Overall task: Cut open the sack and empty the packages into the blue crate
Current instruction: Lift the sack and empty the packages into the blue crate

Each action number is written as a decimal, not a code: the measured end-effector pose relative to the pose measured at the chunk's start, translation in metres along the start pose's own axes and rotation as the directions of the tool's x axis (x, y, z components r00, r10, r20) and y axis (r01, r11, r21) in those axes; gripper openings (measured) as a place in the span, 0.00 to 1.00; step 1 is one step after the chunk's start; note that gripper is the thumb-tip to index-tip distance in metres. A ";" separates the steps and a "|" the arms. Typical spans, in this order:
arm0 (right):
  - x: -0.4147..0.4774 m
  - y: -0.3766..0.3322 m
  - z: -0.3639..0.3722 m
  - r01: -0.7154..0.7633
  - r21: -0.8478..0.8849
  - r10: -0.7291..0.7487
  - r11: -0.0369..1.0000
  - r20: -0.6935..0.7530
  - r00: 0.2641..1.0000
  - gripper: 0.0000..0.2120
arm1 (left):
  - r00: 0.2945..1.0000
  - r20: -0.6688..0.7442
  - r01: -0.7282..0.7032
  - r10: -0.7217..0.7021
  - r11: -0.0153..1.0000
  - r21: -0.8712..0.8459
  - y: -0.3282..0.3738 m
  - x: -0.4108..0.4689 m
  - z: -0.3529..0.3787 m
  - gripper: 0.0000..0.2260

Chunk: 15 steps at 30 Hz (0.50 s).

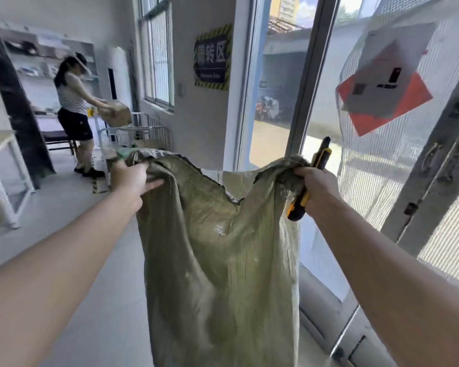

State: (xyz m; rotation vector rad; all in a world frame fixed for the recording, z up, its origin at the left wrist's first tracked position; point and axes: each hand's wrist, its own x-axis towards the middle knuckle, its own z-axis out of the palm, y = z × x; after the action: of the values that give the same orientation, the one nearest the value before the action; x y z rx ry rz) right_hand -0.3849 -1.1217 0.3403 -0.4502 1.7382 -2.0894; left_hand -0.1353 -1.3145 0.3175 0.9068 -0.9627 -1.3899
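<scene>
A green woven sack [217, 260] hangs limp in front of me, held up by its top corners, and its top edge is ragged between my hands. My left hand [130, 178] grips the left corner. My right hand [316, 189] clutches the right corner together with a yellow and black utility knife [306, 181], whose tip points up. No packages and no blue crate are in view.
A glass door [382, 181] with a red and white label [382, 86] stands close on the right. A person [74, 112] at the back left holds a cardboard box [115, 112] over a metal cart [138, 136]. A white table [6, 165] stands at left.
</scene>
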 end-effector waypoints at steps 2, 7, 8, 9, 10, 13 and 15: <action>0.009 0.010 0.026 -0.018 -0.012 0.018 1.000 0.033 0.999 0.10 | 0.999 -0.016 0.034 -0.034 0.999 0.011 0.000 0.023 -0.015 0.12; 0.031 0.033 0.083 -0.074 0.006 0.072 0.997 0.138 0.988 0.07 | 0.997 0.036 0.073 -0.073 0.997 0.004 0.003 0.059 -0.037 0.03; 0.037 0.037 0.093 -0.082 0.018 0.078 0.996 0.153 0.985 0.07 | 0.996 0.031 0.079 -0.079 0.997 -0.001 0.003 0.068 -0.040 0.07; 0.042 0.041 0.104 -0.089 0.025 0.083 0.996 0.171 0.982 0.08 | 0.996 0.009 0.083 -0.083 0.997 0.000 0.003 0.077 -0.042 0.11; 0.048 0.045 0.114 -0.095 0.025 0.089 0.995 0.189 0.978 0.08 | 0.996 -0.023 0.085 -0.085 0.996 0.013 0.002 0.088 -0.044 0.13; 0.069 0.056 0.142 -0.112 0.008 0.106 0.994 0.260 0.960 0.10 | 0.993 -0.100 0.075 -0.070 0.996 0.049 -0.008 0.121 -0.047 0.05; 0.086 0.063 0.160 -0.129 0.003 0.121 0.992 0.317 0.941 0.10 | 0.986 -0.152 0.074 -0.068 0.997 0.036 -0.017 0.143 -0.046 0.10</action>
State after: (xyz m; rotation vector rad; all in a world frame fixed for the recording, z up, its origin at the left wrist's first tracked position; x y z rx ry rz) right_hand -0.3786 -1.3114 0.3077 -0.6138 1.5126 -1.8315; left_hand -0.1041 -1.4593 0.2870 1.0701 -0.8541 -1.3446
